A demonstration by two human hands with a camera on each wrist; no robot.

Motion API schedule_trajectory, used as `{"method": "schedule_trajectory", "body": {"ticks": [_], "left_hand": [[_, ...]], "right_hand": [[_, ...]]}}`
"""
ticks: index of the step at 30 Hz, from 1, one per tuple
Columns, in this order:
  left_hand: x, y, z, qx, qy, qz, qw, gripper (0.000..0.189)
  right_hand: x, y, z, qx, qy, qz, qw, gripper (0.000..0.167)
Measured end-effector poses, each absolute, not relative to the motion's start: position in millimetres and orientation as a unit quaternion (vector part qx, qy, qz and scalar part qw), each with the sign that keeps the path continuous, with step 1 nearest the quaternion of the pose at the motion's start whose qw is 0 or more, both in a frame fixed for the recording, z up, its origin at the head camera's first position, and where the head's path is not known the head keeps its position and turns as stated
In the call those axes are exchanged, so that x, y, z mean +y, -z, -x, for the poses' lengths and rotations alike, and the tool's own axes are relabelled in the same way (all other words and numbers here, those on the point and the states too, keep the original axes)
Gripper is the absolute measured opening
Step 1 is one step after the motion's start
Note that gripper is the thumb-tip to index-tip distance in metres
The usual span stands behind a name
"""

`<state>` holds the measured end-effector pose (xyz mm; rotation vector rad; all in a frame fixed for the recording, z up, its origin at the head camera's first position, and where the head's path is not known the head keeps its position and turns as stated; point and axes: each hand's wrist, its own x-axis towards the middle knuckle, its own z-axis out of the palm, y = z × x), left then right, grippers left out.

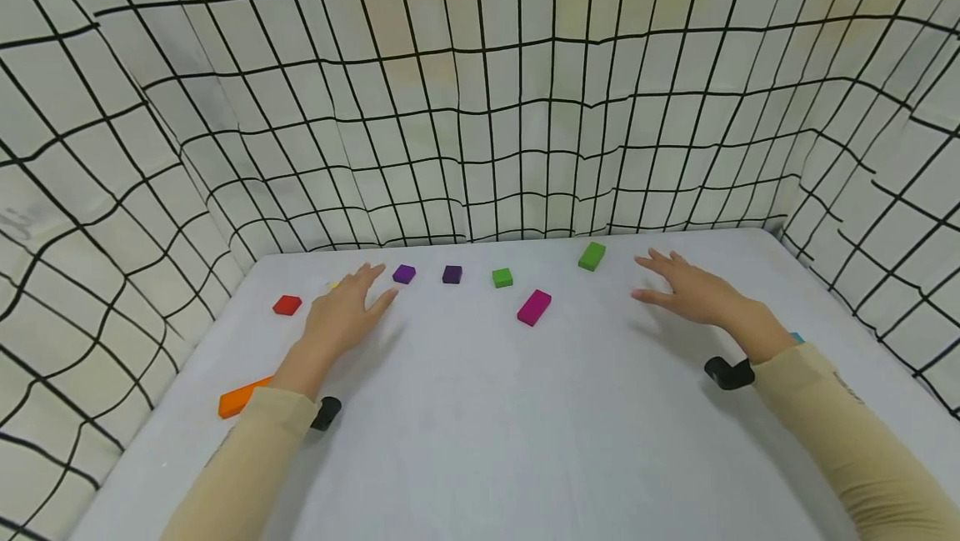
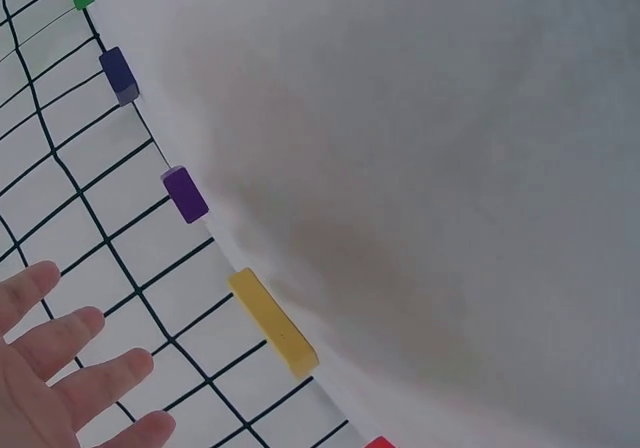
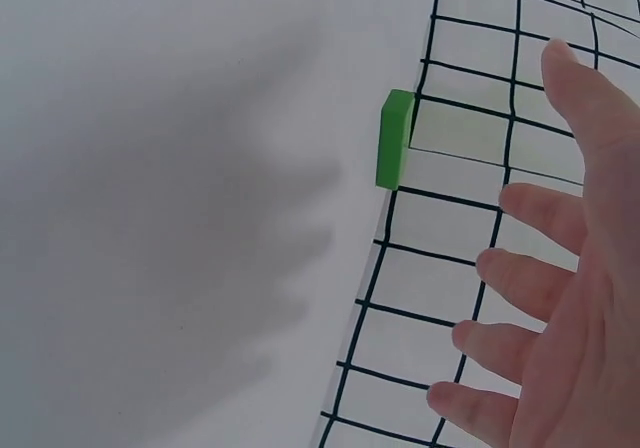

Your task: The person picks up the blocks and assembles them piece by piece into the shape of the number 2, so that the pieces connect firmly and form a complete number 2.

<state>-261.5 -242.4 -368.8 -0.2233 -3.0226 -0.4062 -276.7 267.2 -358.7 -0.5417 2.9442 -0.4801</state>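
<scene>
My left hand [image 1: 342, 312] hovers over the white table with fingers spread and holds nothing. It partly hides a yellow block [image 2: 273, 323], which shows whole in the left wrist view. A purple block [image 1: 404, 274] lies just beyond its fingertips, and a red block [image 1: 287, 305] to its left. Under the left forearm, an orange block [image 1: 243, 398] is partly covered. On the right, my right hand [image 1: 693, 291] is also raised above the table, empty, fingers extended toward the middle. The nearest block to it is a longer green block [image 1: 592, 256].
Between the hands lie a dark purple block [image 1: 452, 274], a small green block [image 1: 502, 278] and a magenta block [image 1: 534, 308]. A blue piece [image 1: 797, 338] peeks out behind the right wrist. Black netting [image 1: 487, 112] over white walls encloses the table's back and sides.
</scene>
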Motion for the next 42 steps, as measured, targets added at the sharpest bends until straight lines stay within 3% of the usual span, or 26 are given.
{"method": "schedule_trajectory", "body": {"ticks": [19,27,42], "left_hand": [[-274,355,254,-0.980,0.178,0.083,0.011,0.063],[-287,353,246,-0.979,0.187,0.084,0.000,0.067],[-313,352,232,-0.968,0.233,0.096,-0.013,0.060]], "right_hand": [[286,358,271,0.968,0.169,0.177,0.056,0.065],[294,355,271,0.967,0.174,0.176,0.055,0.067],[315,354,263,0.958,0.202,0.196,0.059,0.060]]}}
